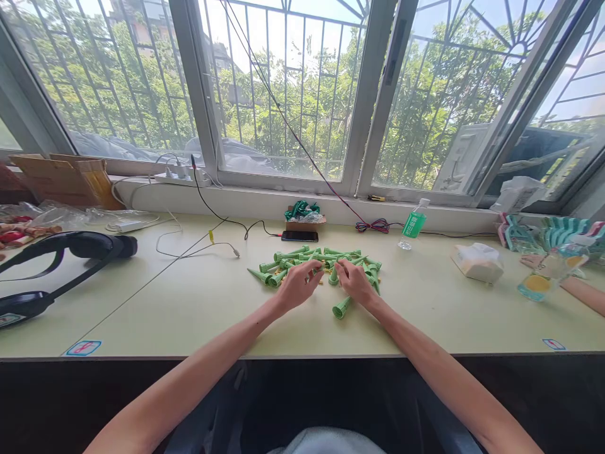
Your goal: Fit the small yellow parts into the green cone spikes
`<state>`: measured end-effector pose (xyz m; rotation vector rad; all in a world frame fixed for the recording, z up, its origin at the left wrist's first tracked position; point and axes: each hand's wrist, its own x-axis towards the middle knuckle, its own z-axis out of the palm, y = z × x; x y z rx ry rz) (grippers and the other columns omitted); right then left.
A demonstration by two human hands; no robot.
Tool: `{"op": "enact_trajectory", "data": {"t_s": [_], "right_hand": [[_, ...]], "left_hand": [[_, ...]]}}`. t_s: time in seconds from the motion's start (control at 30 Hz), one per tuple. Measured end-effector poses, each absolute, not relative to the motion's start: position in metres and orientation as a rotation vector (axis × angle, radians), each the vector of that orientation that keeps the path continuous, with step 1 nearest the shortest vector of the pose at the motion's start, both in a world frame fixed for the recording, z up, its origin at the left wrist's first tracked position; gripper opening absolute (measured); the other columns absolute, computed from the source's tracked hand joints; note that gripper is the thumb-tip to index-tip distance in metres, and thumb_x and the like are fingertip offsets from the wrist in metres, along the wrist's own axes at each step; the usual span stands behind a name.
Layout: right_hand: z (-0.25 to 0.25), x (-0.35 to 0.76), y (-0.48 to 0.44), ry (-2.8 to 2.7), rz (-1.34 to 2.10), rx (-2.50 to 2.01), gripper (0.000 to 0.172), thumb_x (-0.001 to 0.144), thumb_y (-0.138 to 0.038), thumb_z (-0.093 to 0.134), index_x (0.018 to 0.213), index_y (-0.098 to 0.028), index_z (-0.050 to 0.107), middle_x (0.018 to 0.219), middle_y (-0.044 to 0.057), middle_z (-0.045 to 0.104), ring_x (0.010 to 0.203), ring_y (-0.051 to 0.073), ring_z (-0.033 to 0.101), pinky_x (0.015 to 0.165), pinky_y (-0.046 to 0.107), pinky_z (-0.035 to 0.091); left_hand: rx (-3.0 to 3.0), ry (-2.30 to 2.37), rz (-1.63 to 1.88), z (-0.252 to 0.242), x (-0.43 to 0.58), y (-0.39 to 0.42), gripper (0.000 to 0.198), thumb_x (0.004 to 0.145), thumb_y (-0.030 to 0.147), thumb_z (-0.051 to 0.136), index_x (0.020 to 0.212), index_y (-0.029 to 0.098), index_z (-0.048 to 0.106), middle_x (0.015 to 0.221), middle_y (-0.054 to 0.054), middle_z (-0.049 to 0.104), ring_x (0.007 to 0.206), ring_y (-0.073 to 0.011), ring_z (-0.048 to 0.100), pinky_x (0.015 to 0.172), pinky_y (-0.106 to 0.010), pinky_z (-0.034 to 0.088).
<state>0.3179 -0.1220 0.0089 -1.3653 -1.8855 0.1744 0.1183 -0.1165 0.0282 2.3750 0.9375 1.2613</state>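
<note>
Through the head camera I see a pale table (189, 315) spanning the view, and at its middle a heap of green plastic cones (293, 254), the pieces in play, loosely crossed and pointing every way; a careless sweep could scatter them. The left hand (300, 280) and right hand (357, 280) meet over its near side, both with fingers bent toward the thumbs as if pinching, though I cannot tell what either grips. The labelled bottle (412, 225) stands beyond, well apart from both. One stray cone (339, 308) lies by the right wrist, mouth toward me; I judge that lowering the wrist could set it rolling. Smallest are the yellow bits (321, 282) among the cones, easily lost or fumbled because the fingers hide them.
</note>
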Motion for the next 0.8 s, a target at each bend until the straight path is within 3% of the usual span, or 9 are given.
{"op": "enact_trajectory", "data": {"t_s": [0.2,0.3,0.6,0.8], "right_hand": [[0.0139,0.3209,-0.1244,-1.855,-0.097,-1.453,0.03,0.095,-0.035,0.043,0.075,-0.019,0.057,0.059,0.0,0.056,0.052,0.013,0.048,0.054,0.024,0.031],[0.0144,0.3207,-0.1251,-1.868,-0.105,-1.428,0.028,0.095,-0.035,0.044,0.077,-0.019,0.059,0.062,0.0,0.06,0.055,0.014,0.052,0.057,0.023,0.033],[0.0148,0.3193,-0.1259,-1.898,-0.039,-1.404,0.028,0.093,-0.04,0.048,0.08,-0.018,0.061,0.063,0.0,0.061,0.055,0.013,0.053,0.059,0.024,0.035],[0.0186,0.3204,-0.1277,-1.815,-0.103,-1.467,0.034,0.098,-0.034,0.034,0.089,-0.018,0.062,0.064,0.001,0.059,0.058,0.014,0.052,0.059,0.023,0.034]], "left_hand": [[2.263,0.961,1.128,0.0266,0.1183,-0.1137,0.018,0.089,0.035,0.053,0.086,0.018,0.057,0.073,-0.001,0.065,0.06,-0.0119,0.056,0.055,-0.022,0.043],[2.342,0.991,0.996,0.0251,0.1184,-0.1136,0.02,0.087,0.034,0.054,0.077,0.017,0.057,0.065,0.001,0.059,0.055,-0.0112,0.049,0.054,-0.024,0.038],[2.365,1.016,0.935,0.0252,0.1188,-0.1138,0.019,0.086,0.032,0.054,0.076,0.017,0.059,0.062,0.002,0.054,0.055,-0.0113,0.046,0.056,-0.025,0.034],[2.373,1.003,0.934,0.0243,0.1183,-0.1136,0.019,0.086,0.033,0.053,0.077,0.017,0.059,0.064,0.002,0.055,0.056,-0.0122,0.047,0.056,-0.026,0.035]]}}
